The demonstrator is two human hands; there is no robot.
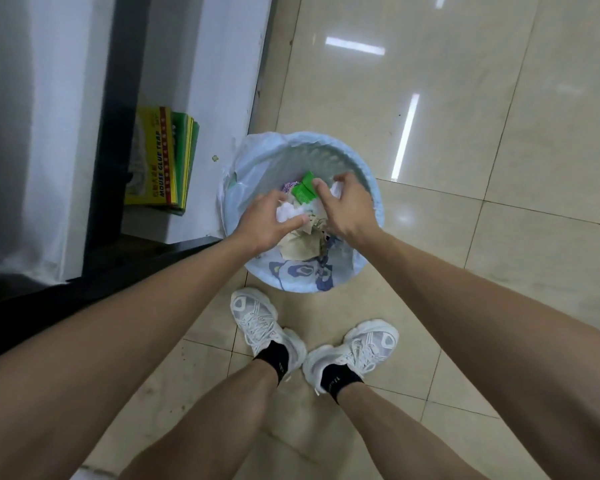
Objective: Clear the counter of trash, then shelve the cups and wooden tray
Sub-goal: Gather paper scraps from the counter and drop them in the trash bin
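Note:
A round bin (368,174) lined with a pale blue plastic bag stands on the floor in front of my feet. Both hands hover over its mouth. My left hand (267,223) curls around crumpled white paper (290,213). My right hand (347,209) grips another white scrap (336,190) between its fingers. Below them in the bin lie a green wrapper (303,192), brown paper (302,247) and other trash. The cups, the wooden tray and the counter top are out of view.
A low shelf (146,230) under a dark counter edge is at the left, with a stack of yellow and green mouse glue trap boxes (160,157) on it. Glossy beige floor tiles (465,116) spread to the right. My white shoes (264,323) stand just behind the bin.

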